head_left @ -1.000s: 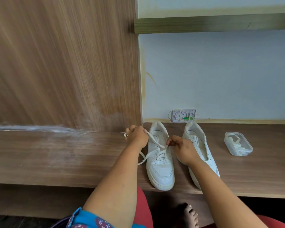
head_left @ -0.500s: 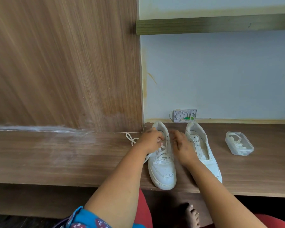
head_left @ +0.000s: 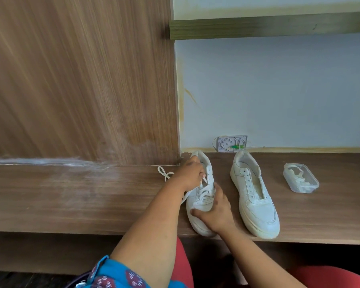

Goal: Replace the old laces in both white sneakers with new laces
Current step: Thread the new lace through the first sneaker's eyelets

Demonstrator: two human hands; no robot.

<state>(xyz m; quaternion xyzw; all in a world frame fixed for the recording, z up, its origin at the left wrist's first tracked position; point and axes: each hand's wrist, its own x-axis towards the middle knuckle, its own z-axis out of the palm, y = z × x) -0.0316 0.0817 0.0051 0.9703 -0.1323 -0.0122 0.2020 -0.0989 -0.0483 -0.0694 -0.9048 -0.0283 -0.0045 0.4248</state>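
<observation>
The task looks early to midway: the right sneaker [head_left: 256, 196] stands on the wooden ledge [head_left: 92, 196] with bare eyelets, its old lace apparently out; the left sneaker [head_left: 202, 196], just beside it, keeps its lace [head_left: 164, 173] only in the lower eyelets, one end trailing left. The left hand [head_left: 192, 173] pinches that lace near the upper eyelets; the right hand [head_left: 214, 215] lies spread over the toe, steadying it. Both shoes are white and slightly scuffed; what seem the new laces sit in a clear box [head_left: 300, 180], untouched.

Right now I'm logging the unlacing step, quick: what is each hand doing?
Left hand: pinching the lace at the eyelets of the left sneaker.
Right hand: open, fingers resting across that sneaker's forefoot, steadying it.
</observation>
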